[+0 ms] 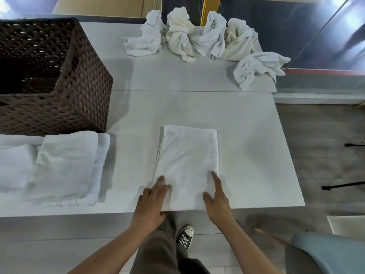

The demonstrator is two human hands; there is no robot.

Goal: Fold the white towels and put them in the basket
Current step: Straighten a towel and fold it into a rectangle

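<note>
A folded white towel (187,155) lies flat on the white table (246,135), its near end at the table's front edge. My left hand (152,202) rests on its near left corner, fingers spread, thumb under the table edge side. My right hand (216,200) lies flat on its near right corner, fingers apart. A dark brown woven basket (83,86) stands at the back left; its inside looks dark. Folded white towels (65,167) are stacked at the left, in front of the basket. Several crumpled white towels (183,34) lie along the table's far edge.
One more crumpled towel (258,70) hangs near the table's right rear corner. A seam crosses the tabletop mid-way. Right of the table are floor, black stand legs (343,184) and a pale blue chair (331,252). My legs and a dark sneaker (184,236) show below the front edge.
</note>
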